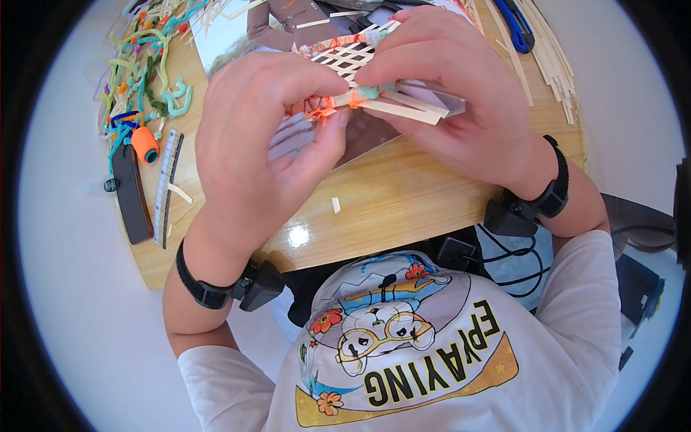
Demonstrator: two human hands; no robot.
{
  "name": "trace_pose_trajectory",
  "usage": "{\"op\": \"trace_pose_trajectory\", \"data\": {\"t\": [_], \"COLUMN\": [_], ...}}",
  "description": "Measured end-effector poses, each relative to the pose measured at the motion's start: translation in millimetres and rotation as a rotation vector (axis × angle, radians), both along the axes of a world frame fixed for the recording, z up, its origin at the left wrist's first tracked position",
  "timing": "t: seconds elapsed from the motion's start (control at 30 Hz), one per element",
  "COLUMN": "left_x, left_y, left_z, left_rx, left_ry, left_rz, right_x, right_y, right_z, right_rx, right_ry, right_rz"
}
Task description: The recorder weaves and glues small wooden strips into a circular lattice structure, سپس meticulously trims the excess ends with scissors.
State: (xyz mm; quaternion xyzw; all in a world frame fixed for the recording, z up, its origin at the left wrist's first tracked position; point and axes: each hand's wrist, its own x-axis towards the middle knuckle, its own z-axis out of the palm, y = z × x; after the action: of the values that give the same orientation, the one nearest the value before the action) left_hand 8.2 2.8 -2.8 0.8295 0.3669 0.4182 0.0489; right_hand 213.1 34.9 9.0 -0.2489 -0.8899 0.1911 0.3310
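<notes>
Between my hands is a small woven lattice of pale wooden strips (pixel 338 61), held over a printed picture sheet (pixel 223 43). Orange thread (pixel 320 113) binds its rim, and a pale green fuzzy stem (pixel 373 92) wraps round the near edge. My left hand (pixel 248 126) pinches the left part of this edge, thumb below and fingers above. On the other side, my right hand (pixel 461 93) grips the rim by the green stem. Flat strip ends (pixel 410 109) jut out under its fingers. The right fingertips partly hide the weave.
A tangle of coloured fuzzy stems (pixel 147 65) lies at the far left, near an orange thread spool (pixel 145 144), a clear ruler (pixel 169 187) and a dark narrow bar (pixel 132 194). A blue utility knife (pixel 515 27) and loose wooden strips (pixel 551 65) are at the far right.
</notes>
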Motion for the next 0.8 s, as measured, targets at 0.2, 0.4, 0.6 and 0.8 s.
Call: {"op": "trace_pose_trajectory", "data": {"t": [0.2,0.4,0.6,0.8], "left_x": [-1.3,-1.8,-1.4,-13.6], "left_y": [1.2,1.0,4.4,6.9], "left_z": [-0.5,0.2,-5.3,-6.7], "left_rx": [0.0,-0.013,-0.148,-0.293], "left_ry": [0.001,0.004,0.059,0.254], "left_rz": [-0.007,-0.003,0.078,-0.001], "right_x": [-5.9,-14.2,-6.9,11.6], "right_y": [2.6,4.7,23.0,34.4], "right_z": [-4.9,-9.5,-21.5,-22.9], "right_rx": [0.038,0.077,0.107,0.035], "right_ry": [0.033,0.065,0.102,0.05], "right_rz": [0.046,0.099,0.154,0.233]}}
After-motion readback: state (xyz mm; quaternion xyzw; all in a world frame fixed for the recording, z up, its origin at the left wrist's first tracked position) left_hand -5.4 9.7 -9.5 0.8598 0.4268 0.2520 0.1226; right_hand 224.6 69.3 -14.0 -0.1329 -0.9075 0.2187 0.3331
